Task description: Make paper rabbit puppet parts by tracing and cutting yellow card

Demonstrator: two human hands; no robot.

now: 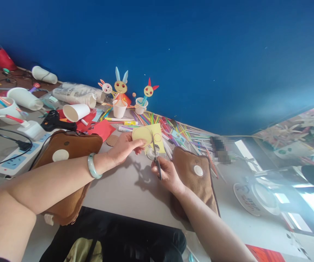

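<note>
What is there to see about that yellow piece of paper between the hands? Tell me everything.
The pale yellow, flat sheet of thin card or paper has a large rounded part on its left and a straight-edged part on its right, where a small reddish circle is outlined. The left hand pinches the rounded part, thumb on top. Dark-handled metal scissors in the right hand meet it between the parts; whether they remain joined is unclear.

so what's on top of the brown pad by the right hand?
A white disc on the brown pad; the right hand and forearm cover part, which can't be seen.
</note>
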